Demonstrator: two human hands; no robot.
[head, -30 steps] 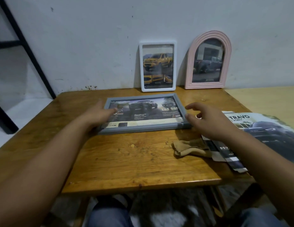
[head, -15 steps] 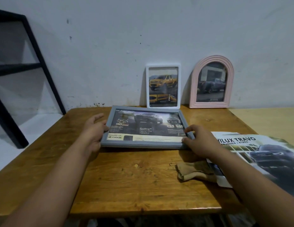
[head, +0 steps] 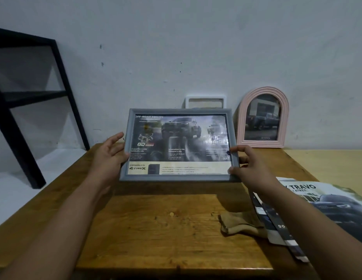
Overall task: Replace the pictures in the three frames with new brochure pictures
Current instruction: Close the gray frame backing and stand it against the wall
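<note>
Grey frame [head: 178, 145] up off the wooden table [head: 166, 229], held by both side edges, brochure picture facing me.

Largest first: table under my hands, then the grey frame between them, tilted near upright. Brochure [head: 325, 207] lies open right of my right hand, tan cloth [head: 238, 224] just beside it. Past the grey frame the pink arched frame [head: 262, 118] leans on the wall; white frame [head: 205, 102] mostly hidden behind the grey one. Left hand [head: 110, 151] half open, palm and thumb against the left edge, fingers spread. Right hand [head: 247, 163] pinches the right edge, thumb on front, fingers curled behind. Step looks like the last frame filled and ready to stand by the wall; next move needs a level carry back and a gentle lean, not knocking the other two.
</note>
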